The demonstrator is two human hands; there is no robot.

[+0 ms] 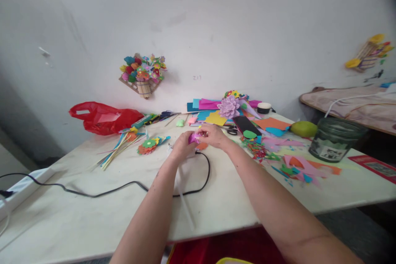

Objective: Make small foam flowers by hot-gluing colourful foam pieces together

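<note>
Both hands meet over the middle of the white table [102,214]. My left hand [183,145] is closed around a small bright purple piece [194,137], which shows between the hands. The fingers of my right hand [213,135] pinch at the right side of the same purple piece. Below my left hand lies a translucent glue stick [186,210], its upper end hidden near the hand. A black cable [208,173] loops beside it, its plug end close under the hands. An orange scrap [201,146] lies just beneath my right hand.
Foam flowers [148,145] and thin sticks [116,150] lie left, near a red bag [103,119]. Foam sheets [216,118], scissors [232,130], a phone [246,126], scraps [262,150] and a green tub [337,138] stand or lie to the right.
</note>
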